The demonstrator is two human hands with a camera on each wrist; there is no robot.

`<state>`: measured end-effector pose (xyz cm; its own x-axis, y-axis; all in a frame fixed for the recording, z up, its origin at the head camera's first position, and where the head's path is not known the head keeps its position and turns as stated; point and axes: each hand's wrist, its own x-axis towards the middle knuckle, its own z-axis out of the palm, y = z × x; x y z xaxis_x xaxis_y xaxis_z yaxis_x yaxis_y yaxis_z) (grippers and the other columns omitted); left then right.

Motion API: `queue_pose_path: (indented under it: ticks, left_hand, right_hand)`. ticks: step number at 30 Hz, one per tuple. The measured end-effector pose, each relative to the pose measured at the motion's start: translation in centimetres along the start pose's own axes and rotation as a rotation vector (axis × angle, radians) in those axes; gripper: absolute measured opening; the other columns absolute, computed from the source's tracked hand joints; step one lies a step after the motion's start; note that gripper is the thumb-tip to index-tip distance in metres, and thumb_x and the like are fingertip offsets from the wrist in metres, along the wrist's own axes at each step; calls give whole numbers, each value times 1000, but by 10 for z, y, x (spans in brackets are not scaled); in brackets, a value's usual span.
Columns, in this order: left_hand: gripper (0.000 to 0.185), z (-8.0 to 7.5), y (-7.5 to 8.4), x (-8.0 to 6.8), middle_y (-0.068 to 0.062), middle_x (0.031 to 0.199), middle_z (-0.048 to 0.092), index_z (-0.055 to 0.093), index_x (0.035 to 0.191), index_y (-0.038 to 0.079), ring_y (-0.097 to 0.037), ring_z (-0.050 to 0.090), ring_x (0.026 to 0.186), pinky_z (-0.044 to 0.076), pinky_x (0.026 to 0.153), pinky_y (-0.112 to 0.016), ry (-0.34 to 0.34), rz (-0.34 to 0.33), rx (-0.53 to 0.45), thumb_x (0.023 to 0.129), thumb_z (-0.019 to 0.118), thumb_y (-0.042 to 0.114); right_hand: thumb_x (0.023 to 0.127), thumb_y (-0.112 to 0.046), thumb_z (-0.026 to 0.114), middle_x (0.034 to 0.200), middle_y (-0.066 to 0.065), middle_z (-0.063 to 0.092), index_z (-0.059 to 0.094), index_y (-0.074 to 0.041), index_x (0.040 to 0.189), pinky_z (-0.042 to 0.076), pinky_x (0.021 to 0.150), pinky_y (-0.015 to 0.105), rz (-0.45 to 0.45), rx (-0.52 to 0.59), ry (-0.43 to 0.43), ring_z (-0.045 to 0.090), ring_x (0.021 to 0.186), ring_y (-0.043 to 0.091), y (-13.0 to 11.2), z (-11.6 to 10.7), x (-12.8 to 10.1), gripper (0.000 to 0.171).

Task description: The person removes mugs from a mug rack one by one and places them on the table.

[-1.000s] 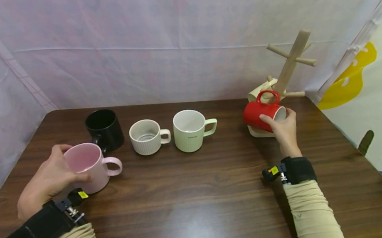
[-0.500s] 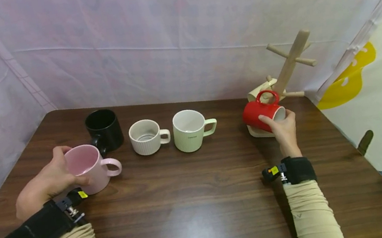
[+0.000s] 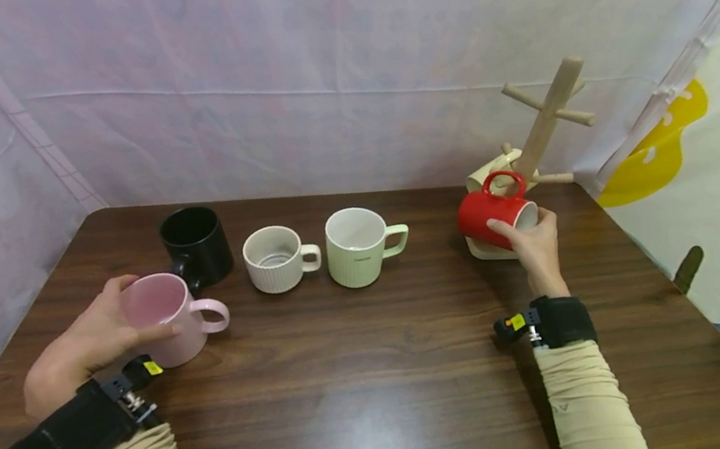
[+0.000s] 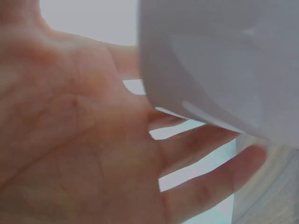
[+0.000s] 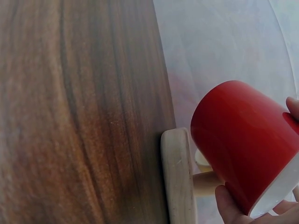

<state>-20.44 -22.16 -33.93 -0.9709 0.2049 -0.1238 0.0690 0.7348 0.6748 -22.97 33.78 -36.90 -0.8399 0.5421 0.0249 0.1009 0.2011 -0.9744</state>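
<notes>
Since the earlier frames, the left forearm has drawn slightly back and down, and the pink mug [image 3: 167,318] has been tipped a little towards the left hand [image 3: 90,343]; the right side has stayed as it was. The pink mug is gripped by the left hand, with fingers curled round its far side and the thumb laid along its near side, handle pointing right. In the left wrist view a pale mug wall [image 4: 219,65] is seen just above the spread palm [image 4: 70,140], blurred.

The red mug [image 3: 495,213] is held by the right hand [image 3: 535,243], tipped on its side with the handle up and the open mouth turned right, towards the fingers. It is pinched at the rim by the thumb and fingers. In the right wrist view the red mug [image 5: 240,140] is seen over the wooden base [image 5: 177,177] of the rack [image 3: 546,122], with fingertips [image 5: 233,207] under its rim.

A cream mug [image 3: 490,172] is hung low on the rack behind the red one. Between the hands, three mugs are stood upright in a row on the brown desk [image 3: 358,384]: black [image 3: 196,245], ribbed white [image 3: 277,257] and pale green [image 3: 359,245]. Pale cloth is hung behind.
</notes>
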Motion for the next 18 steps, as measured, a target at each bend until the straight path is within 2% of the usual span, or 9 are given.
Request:
queue_pose_path:
  ticks: [4,8,18]
  left_hand:
    - [100,-4,5,-4,-46,139,29,13,149,-18,-59,39,120,38,96,-72,30,-8,33,92,73,38]
    - [99,-5,10,-8,-45,143,30,16,151,-15,-58,38,124,38,96,-72,47,-11,39,94,72,44]
    - [97,-8,14,-10,-43,143,34,20,152,-11,-56,41,123,42,93,-69,65,18,38,94,70,48]
  right_hand:
    - [86,-22,80,154,20,32,19,2,153,37,111,40,7,5,-1,40,136,29,0,0,0,93]
    - [86,-22,81,154,20,32,19,3,152,37,111,39,10,6,-1,40,136,29,0,-1,1,94]
    - [85,-30,81,151,20,35,20,2,151,36,111,39,37,-12,9,41,133,29,2,0,0,95]
